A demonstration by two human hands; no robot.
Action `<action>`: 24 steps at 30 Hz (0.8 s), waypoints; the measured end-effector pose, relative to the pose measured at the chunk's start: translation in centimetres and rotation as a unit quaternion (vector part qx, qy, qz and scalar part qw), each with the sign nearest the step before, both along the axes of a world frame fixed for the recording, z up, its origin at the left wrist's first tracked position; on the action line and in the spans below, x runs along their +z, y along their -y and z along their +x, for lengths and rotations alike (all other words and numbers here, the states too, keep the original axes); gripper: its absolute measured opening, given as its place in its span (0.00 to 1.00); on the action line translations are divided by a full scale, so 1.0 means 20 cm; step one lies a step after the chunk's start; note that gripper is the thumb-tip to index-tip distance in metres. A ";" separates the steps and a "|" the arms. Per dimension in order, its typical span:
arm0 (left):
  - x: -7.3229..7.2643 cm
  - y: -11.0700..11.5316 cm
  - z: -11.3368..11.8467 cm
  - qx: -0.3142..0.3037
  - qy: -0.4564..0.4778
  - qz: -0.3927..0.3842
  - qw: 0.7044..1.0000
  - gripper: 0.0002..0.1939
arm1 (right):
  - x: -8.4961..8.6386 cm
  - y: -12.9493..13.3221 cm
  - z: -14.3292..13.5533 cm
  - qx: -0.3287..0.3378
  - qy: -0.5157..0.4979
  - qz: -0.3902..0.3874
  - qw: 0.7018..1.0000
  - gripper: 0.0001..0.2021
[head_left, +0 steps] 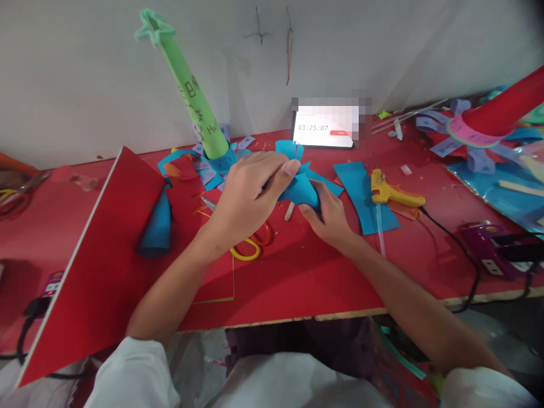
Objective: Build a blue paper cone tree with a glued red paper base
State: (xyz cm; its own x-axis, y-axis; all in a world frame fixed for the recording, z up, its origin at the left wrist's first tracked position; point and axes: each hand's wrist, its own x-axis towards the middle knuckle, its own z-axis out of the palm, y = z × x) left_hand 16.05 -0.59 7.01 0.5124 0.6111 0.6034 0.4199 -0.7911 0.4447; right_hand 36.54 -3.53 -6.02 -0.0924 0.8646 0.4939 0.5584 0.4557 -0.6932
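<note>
The left hand (255,187), at the centre of the frame, is curled nearly closed, thumb laid along the upper end of a blue paper roll (301,192); the right hand (330,214), just right of centre, is partly closed around the roll's other side, thumb in front. Both hands have hold of this one roll, raised over the red table (297,277), its upper end cut into flaps. Two pairs of scissors show: one with a yellow and a red handle (246,249) below the left hand, another (21,198) at the left edge. There is one yellow glue gun (393,194), right of centre, lying partly over a flat blue paper piece (361,198), and one dark blue paper tube (155,229) beside a red board (91,272) at left. Two decorated tubes stand out: a green tube (198,102) topped by one star (155,28) at upper left, and a red tube (510,102) cut off by the right edge. One screen (325,127) at upper centre reads 03:25:07, its top and right edges pixelated. The right fingertips are hidden behind the roll, and the left forearm and hand cover part of the nearer scissors.
</note>
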 end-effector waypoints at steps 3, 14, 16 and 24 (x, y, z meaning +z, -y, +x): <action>-0.02 -0.01 0.01 0.010 -0.022 0.018 1.000 0.26 | -0.01 -0.01 -0.01 -0.021 0.017 0.019 0.999 0.25; -0.01 -0.02 0.00 0.033 0.015 0.015 0.999 0.25 | 0.03 -0.02 -0.01 0.046 -0.059 0.007 0.997 0.25; 0.00 -0.01 -0.01 0.027 0.038 -0.033 0.998 0.25 | 0.01 -0.03 -0.01 0.030 -0.050 0.032 0.998 0.24; -0.02 -0.03 0.00 0.039 0.039 -0.033 0.998 0.21 | -0.05 -0.05 0.00 -0.059 0.025 0.072 0.995 0.22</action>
State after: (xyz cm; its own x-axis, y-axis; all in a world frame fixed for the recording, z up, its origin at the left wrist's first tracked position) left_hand 16.04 -0.01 6.51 0.4148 0.6876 0.5959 0.4420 -0.7248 0.5286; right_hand 36.50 -2.44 -6.93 -0.0209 0.7913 0.6110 0.6461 0.4771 -0.5958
